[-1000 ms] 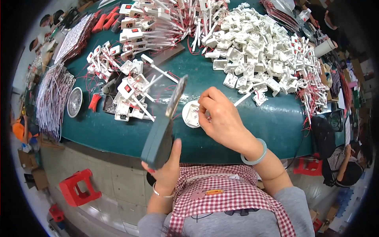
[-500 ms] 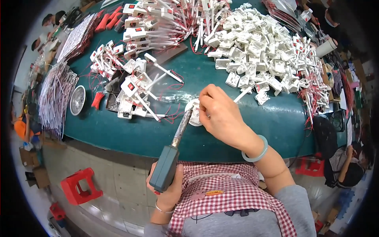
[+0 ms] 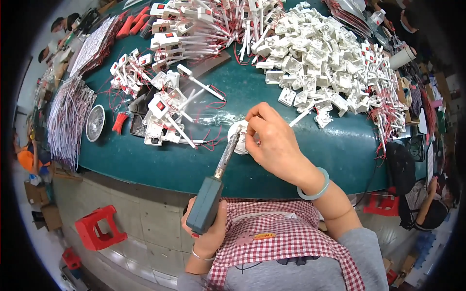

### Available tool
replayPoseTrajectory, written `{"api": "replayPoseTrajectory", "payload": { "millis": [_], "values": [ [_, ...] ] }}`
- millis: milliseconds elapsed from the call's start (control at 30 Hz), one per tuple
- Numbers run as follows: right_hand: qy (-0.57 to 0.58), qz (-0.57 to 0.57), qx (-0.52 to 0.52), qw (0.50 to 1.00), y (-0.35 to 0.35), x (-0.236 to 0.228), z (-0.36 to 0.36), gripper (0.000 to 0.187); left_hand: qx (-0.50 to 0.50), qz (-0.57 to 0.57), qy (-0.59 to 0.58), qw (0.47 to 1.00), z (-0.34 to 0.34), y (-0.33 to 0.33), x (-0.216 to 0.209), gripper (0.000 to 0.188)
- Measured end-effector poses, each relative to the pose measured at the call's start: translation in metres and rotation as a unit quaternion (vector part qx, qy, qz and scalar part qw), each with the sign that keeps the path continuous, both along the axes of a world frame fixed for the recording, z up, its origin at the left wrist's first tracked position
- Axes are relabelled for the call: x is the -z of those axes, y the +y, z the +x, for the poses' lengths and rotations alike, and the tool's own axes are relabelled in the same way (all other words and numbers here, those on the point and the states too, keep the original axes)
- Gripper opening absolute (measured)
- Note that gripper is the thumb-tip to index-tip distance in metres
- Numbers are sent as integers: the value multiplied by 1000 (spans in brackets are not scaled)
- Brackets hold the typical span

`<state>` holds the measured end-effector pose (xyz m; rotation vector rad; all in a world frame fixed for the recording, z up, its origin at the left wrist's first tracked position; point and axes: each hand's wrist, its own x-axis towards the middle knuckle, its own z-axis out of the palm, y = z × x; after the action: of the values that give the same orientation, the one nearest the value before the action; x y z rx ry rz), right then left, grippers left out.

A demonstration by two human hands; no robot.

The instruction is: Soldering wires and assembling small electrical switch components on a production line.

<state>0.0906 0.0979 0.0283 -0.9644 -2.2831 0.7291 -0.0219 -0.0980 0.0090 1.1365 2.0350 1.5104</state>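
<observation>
My left hand [image 3: 213, 233] is wrapped round a soldering iron [image 3: 206, 203] with a thick grey-green body. Its long metal barrel reaches away from me, the tip over a round white plastic part [image 3: 239, 146] on the table. My right hand [image 3: 274, 140] rests over the right side of that part, with thumb and forefinger pinched together near the tip. Whatever those fingers hold is hidden or too small to name. A white tube [image 3: 302, 117] sticks out beyond my right hand; whether it joins the round part is hidden.
On the green table [image 3: 145, 162], white housings [image 3: 315, 58] are heaped at the far right. Red-wired white assemblies [image 3: 167, 116] lie left of my hands. A metal bowl [image 3: 95, 123] and a bundle of pale wires [image 3: 70, 121] stand farther left. A red stool [image 3: 100, 228] is on the floor.
The soldering iron and my left hand have shifted slightly to the right, its tip staying over the round part. My right hand has barely moved.
</observation>
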Motion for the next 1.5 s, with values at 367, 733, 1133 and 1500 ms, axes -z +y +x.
{"api": "replayPoseTrajectory", "payload": {
  "millis": [367, 733, 1133, 1500],
  "values": [
    [-2, -1, -1, 1000, 0, -1, 0, 7, 24, -18, 22, 999, 0, 3, -6, 19],
    [6, -1, -5, 1000, 1, 0, 0, 8, 42, -9, 74, 996, -5, 3, -9, 18],
    [26, -11, -9, 1000, 1, 5, 2, 12, 57, -27, 64, 996, -4, 5, -13, 18],
    [52, -36, -12, 998, 4, 6, 1, 11, 51, -38, 54, 997, -11, 4, -16, 16]
  ]
}}
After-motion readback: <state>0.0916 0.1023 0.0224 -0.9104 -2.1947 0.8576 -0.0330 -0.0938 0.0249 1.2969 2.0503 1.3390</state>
